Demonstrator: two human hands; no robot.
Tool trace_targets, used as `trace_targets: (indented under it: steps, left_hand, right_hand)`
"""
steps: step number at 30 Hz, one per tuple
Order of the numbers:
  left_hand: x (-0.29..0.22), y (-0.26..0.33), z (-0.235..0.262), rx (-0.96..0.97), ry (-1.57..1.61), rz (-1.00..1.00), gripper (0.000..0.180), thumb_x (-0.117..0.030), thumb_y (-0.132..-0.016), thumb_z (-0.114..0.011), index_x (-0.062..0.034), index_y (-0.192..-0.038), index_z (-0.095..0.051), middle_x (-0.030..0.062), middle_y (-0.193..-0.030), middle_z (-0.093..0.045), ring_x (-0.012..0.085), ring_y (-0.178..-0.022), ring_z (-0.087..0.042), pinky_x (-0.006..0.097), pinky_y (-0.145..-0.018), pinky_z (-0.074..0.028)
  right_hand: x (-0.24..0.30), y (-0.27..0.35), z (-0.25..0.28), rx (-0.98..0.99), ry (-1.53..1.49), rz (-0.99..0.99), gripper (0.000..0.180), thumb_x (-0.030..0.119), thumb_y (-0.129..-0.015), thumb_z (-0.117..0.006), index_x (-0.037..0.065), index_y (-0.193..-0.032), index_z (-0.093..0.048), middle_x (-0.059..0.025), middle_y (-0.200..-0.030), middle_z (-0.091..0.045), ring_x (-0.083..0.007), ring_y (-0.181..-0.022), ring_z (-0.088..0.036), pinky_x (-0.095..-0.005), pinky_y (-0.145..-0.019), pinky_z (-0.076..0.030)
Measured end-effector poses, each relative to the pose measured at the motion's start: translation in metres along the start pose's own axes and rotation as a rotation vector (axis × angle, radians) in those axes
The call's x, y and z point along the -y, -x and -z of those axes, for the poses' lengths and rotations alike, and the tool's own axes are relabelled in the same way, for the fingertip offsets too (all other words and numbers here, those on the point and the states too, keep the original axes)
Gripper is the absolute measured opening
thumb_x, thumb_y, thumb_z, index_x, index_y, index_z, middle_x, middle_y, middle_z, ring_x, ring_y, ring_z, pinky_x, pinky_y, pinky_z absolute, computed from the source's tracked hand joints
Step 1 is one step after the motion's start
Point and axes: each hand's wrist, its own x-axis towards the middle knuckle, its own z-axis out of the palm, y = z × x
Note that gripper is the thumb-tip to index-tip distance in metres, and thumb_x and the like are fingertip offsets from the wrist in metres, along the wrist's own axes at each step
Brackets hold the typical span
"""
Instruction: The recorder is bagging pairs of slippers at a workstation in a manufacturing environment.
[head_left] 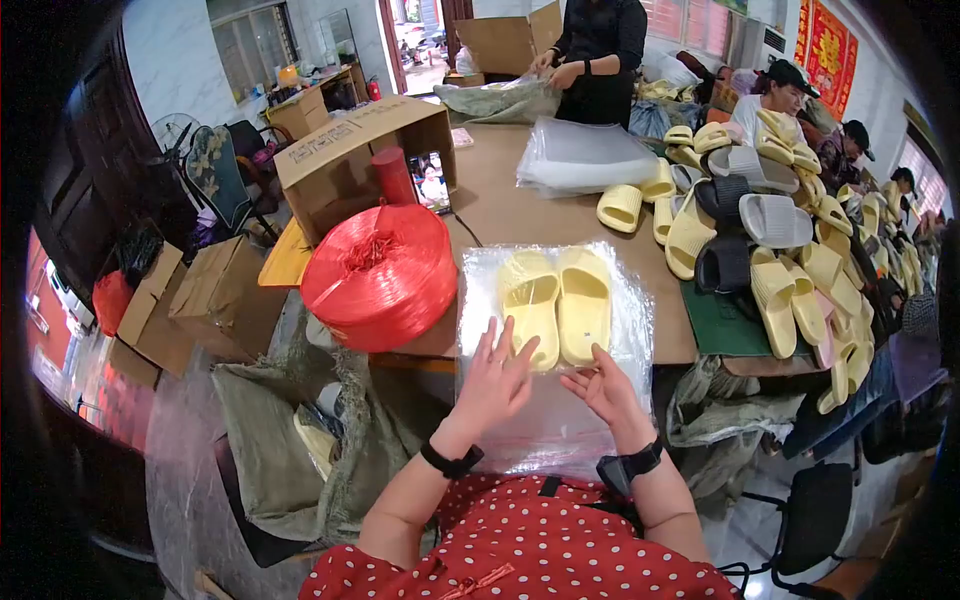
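A pair of pale yellow slide slippers (530,305) lies side by side at the table's front edge, toes pointing away from me. Under and around them spreads a clear plastic bag (545,425), whose near part hangs toward my lap; whether the slippers are inside it or on top I cannot tell. My left hand (497,375) is open, fingers spread, close to the heel of the left slipper. Just below the right slipper's heel is my right hand (606,392), palm partly up, fingers apart and holding nothing.
Left of the bag sits a big roll of red plastic twine (378,275), before a cardboard box (350,150) and a phone (431,183). Clear bags (585,155) are stacked behind; slippers (780,220) pile up at right. An open sack (290,450) stands lower left. Other people work beyond.
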Motion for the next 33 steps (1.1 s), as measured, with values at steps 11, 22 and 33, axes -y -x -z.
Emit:
trace_targets:
  steps: [11, 22, 33]
  left_hand:
    - [-0.016, 0.04, -0.028, -0.098, 1.947, 0.92, 0.043, -0.033, -0.106, -0.044, -0.0053, -0.138, -0.045, 0.0067, -0.13, -0.058, 0.0175, -0.111, -0.059, 0.033, -0.095, -0.048]
    - [-0.013, 0.028, -0.03, -0.203, 2.054, 1.013, 0.032, -0.016, -0.1, -0.056, -0.0015, -0.128, -0.054, 0.0095, -0.127, -0.061, 0.0187, -0.117, -0.058, 0.034, -0.101, -0.046]
    - [-0.055, 0.017, -0.016, -0.058, 2.014, 0.749, 0.04, -0.017, -0.102, -0.05, 0.0018, -0.137, -0.046, 0.0109, -0.132, -0.058, 0.0203, -0.12, -0.056, 0.035, -0.106, -0.043]
  right_hand:
    - [-0.016, 0.016, -0.018, -0.08, 0.213, 0.141, 0.037, 0.024, -0.099, -0.058, -0.008, -0.118, -0.057, -0.0168, -0.108, -0.065, -0.026, -0.097, -0.066, -0.0407, -0.087, -0.057]
    - [-0.003, 0.058, -0.041, -0.055, 0.358, 0.472, 0.05, 0.004, -0.089, -0.066, -0.004, -0.135, -0.05, -0.012, -0.119, -0.064, -0.0204, -0.106, -0.063, -0.0329, -0.087, -0.053]
    - [-0.036, 0.056, -0.047, -0.221, 0.684, 0.858, 0.043, 0.002, -0.091, -0.064, -0.003, -0.129, -0.046, -0.0087, -0.111, -0.062, -0.0201, -0.098, -0.063, -0.0315, -0.087, -0.051]
